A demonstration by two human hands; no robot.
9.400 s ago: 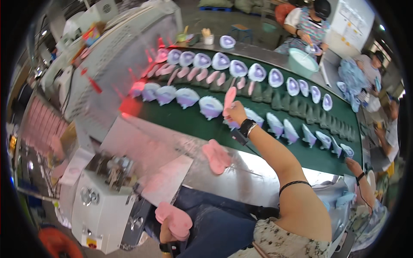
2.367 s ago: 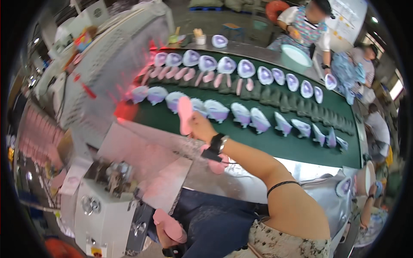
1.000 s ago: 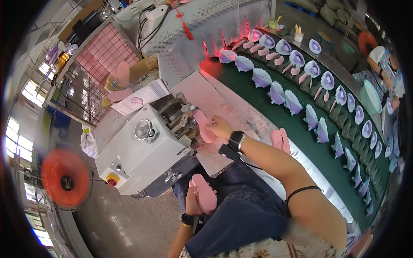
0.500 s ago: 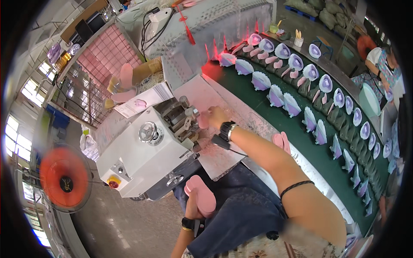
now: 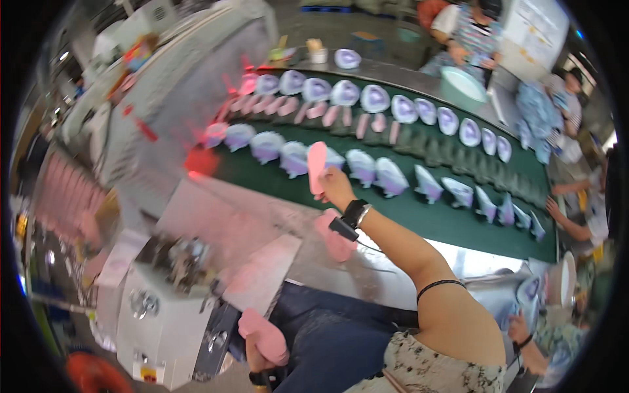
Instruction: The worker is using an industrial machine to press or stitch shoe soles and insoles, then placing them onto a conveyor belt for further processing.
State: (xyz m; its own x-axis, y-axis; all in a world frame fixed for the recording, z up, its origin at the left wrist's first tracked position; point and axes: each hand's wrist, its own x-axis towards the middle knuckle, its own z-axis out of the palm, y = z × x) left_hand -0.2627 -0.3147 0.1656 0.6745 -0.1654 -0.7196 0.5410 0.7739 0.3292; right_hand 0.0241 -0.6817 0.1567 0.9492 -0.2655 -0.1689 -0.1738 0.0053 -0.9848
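Note:
My right hand [image 5: 337, 188] is closed on one end of a pink shoe sole [image 5: 317, 164], which stands upright above the near side of the green conveyor belt [image 5: 458, 230]. Behind that sole runs a row of purple-and-white shoe uppers [image 5: 266, 147]. Low in the picture, my left hand [image 5: 257, 357] grips more pink soles [image 5: 265, 337] by my lap; how many cannot be made out. Below my right wrist, further pink soles [image 5: 339, 243] lie on the metal ledge, blurred and partly covered by a black device on the wrist.
A white machine [image 5: 154, 314] stands at the lower left, beside a pink-dusted board [image 5: 262, 265]. Dark shoe lasts [image 5: 445, 156] and more pink pieces line the belt. A grey housing [image 5: 177, 98] with red light spans its left end. Co-workers [image 5: 475, 39] sit beyond and at right.
My right hand has moved from the machine out over the belt, now with an upright sole. My view has turned right. My left hand still holds its soles low by my lap.

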